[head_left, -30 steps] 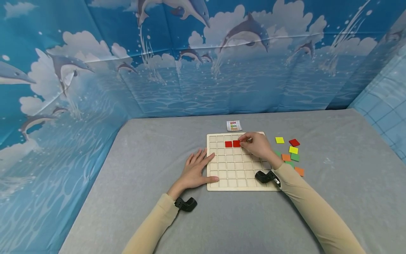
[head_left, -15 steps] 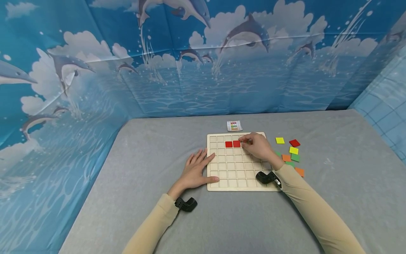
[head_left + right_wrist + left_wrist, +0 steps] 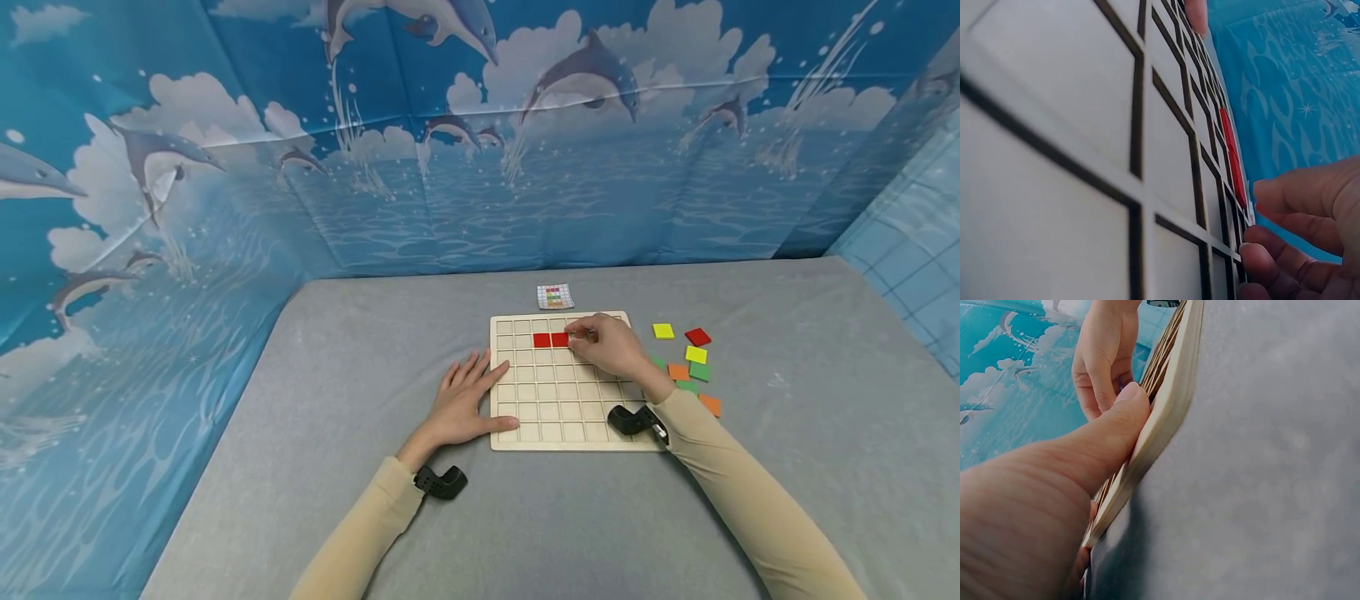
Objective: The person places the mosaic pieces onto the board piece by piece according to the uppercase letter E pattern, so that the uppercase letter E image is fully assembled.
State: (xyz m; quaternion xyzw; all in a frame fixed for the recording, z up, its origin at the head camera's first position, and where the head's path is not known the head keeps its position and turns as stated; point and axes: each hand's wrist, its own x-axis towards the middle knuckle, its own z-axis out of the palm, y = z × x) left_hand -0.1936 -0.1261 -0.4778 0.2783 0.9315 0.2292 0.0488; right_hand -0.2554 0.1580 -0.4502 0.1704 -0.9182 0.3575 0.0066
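Two red square tiles (image 3: 542, 340) lie side by side in the second row from the far edge of the light wooden grid board (image 3: 550, 410). My right hand (image 3: 611, 343) is at the right edge of the right-hand red tile (image 3: 559, 340), thumb and forefinger tips apart. In the right wrist view, the bent fingers (image 3: 1300, 190) of that hand are beside the end of the red tiles (image 3: 1234, 159); contact is hard to tell. My left hand (image 3: 456, 408) rests at the board's left edge, fingers spread, thumb (image 3: 1124, 415) on the rim.
Loose yellow (image 3: 663, 332), red (image 3: 697, 337), green (image 3: 700, 372) and orange (image 3: 709, 406) tiles lie right of the board. A small card with a coloured grid pattern (image 3: 555, 297) lies beyond the far edge. Dolphin-print cloth (image 3: 480, 217) hangs behind the grey table (image 3: 360, 333).
The right-hand red tile has settled from slightly raised to lying level with its neighbour. My right fingers stay at its edge; my left hand has not moved.
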